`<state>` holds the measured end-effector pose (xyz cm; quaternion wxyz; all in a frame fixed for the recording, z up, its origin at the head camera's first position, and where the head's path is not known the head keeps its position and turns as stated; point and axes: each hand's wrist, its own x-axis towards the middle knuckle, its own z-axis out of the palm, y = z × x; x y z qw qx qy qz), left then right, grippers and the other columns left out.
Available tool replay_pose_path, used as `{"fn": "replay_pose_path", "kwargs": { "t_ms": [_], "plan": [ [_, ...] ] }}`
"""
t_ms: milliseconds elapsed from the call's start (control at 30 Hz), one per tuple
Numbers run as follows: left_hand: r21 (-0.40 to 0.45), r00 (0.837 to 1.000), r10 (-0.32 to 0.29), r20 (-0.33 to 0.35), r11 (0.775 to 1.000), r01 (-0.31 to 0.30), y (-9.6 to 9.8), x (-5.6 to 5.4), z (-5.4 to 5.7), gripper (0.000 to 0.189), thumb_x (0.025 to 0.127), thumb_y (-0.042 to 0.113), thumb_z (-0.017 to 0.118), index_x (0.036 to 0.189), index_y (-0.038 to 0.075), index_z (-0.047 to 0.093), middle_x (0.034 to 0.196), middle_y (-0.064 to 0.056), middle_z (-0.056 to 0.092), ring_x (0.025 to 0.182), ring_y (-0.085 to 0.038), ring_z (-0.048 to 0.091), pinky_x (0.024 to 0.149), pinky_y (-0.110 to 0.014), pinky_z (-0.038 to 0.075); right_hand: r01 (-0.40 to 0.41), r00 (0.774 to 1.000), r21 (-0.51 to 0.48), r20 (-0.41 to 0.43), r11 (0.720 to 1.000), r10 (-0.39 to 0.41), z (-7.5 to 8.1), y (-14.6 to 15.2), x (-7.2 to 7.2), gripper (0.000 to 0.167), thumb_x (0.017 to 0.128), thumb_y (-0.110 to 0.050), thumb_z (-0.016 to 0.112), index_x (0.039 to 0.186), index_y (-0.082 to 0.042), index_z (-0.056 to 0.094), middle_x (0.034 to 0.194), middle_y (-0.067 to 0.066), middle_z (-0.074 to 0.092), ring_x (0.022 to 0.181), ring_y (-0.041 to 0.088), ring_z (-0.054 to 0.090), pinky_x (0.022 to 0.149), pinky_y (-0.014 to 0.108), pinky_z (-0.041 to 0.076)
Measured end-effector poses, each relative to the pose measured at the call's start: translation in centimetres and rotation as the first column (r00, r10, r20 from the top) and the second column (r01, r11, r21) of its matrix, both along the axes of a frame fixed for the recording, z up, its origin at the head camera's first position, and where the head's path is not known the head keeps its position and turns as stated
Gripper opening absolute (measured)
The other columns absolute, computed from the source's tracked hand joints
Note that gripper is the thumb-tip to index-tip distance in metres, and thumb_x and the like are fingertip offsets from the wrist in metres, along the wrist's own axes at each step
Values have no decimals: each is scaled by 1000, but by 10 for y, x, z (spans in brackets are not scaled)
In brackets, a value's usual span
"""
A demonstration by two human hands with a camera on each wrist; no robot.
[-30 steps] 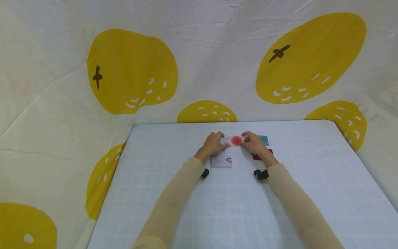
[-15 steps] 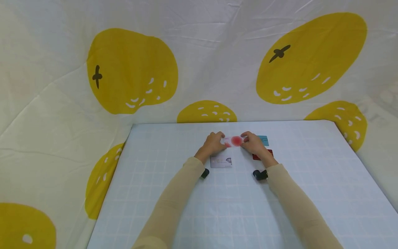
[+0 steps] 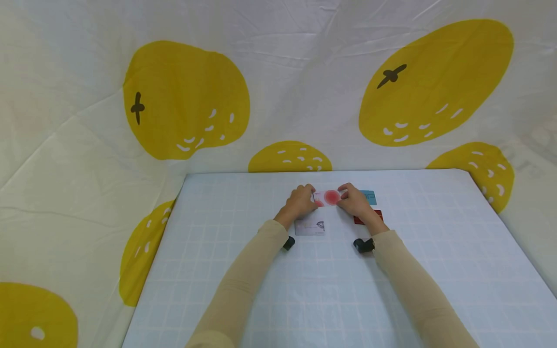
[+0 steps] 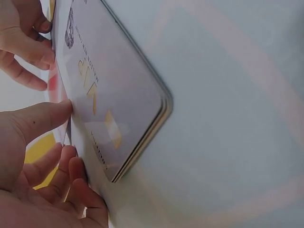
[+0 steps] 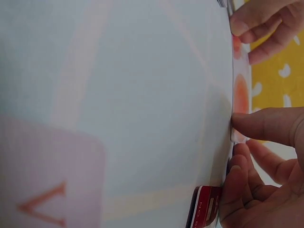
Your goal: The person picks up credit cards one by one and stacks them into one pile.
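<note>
A white card with red circles [image 3: 332,197] lies at the far side of the table, one end in each hand. My left hand [image 3: 300,200] holds its left end between thumb and fingers. On its right end, my right hand [image 3: 354,200] does the same, thumb on the near edge. Close to the left wrist rests a lilac VIP card [image 4: 104,95], its corner showing several thin layers as of a stack. A teal card [image 3: 370,197] sits just beyond the right hand. Partly covered by the right wrist is a red card [image 5: 206,206].
The table [image 3: 243,275] has a pale blue checked cover. Behind it hangs a white cloth [image 3: 300,96] printed with large yellow fruit. Dark devices [image 3: 363,245] are worn at both wrists.
</note>
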<state>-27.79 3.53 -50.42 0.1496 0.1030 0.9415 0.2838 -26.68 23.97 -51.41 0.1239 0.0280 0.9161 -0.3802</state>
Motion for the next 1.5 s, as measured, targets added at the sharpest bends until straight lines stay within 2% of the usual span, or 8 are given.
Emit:
{"fn": "replay_pose_path", "kwargs": {
  "t_ms": [167, 333, 633, 833, 1067, 1333, 1500],
  "plan": [
    [27, 1000, -6, -15, 1000, 7, 3, 1, 1, 45, 92, 18, 73, 133, 10, 55, 108, -2, 54, 95, -19, 52, 86, -35, 48, 1, 1000, -10, 1, 1000, -1, 0, 0, 1, 46, 98, -13, 62, 140, -4, 44, 126, 24, 53, 111, 39, 51, 100, 52, 45],
    [56, 1000, 2, 1, 998, -2, 4, 1, 1, 44, 93, 15, 72, 132, 7, 54, 105, -2, 55, 93, -18, 52, 84, -29, 49, 0, 1000, -29, -13, 1000, 0, 1, 1, 2, 45, 98, -13, 61, 139, -4, 45, 127, 25, 53, 112, 40, 51, 100, 53, 45],
    [96, 1000, 23, 17, 995, -25, 4, 1, -1, 45, 94, 18, 71, 134, 7, 54, 108, -3, 58, 93, -18, 54, 85, -30, 51, -4, 1000, -35, -31, 999, 3, 0, 2, 3, 46, 99, -16, 61, 139, 1, 46, 128, 26, 55, 113, 40, 51, 101, 53, 44],
    [190, 997, 46, 57, 980, -56, 0, 2, -2, 47, 94, 21, 71, 135, 5, 55, 114, -5, 62, 94, -18, 57, 87, -31, 53, 3, 1000, -35, -24, 999, -3, 0, 2, 4, 46, 99, -17, 60, 139, 2, 47, 129, 25, 55, 114, 39, 50, 102, 52, 43],
    [284, 992, 79, 101, 953, -105, -3, 2, -3, 42, 95, 22, 69, 131, 3, 59, 111, -5, 64, 94, -19, 59, 90, -33, 52, 5, 1000, -37, -10, 999, -5, 1, 2, 4, 47, 100, -17, 59, 141, 2, 46, 130, 25, 53, 115, 40, 49, 103, 53, 43],
    [324, 988, 100, 118, 937, -133, -5, 3, -2, 43, 95, 26, 70, 132, 6, 60, 112, -3, 64, 97, -18, 59, 92, -34, 51, 20, 1000, -54, -12, 998, -20, 3, 1, 5, 47, 100, -18, 59, 141, 1, 46, 131, 25, 52, 115, 39, 49, 102, 52, 44],
    [342, 989, 105, 102, 930, -134, -10, 4, -1, 45, 95, 27, 69, 134, 7, 59, 115, -3, 64, 99, -18, 59, 95, -36, 50, 35, 999, -73, -20, 997, -36, 6, -1, 8, 47, 100, -20, 60, 141, -1, 47, 130, 24, 53, 113, 39, 50, 100, 51, 46]
  ]
}}
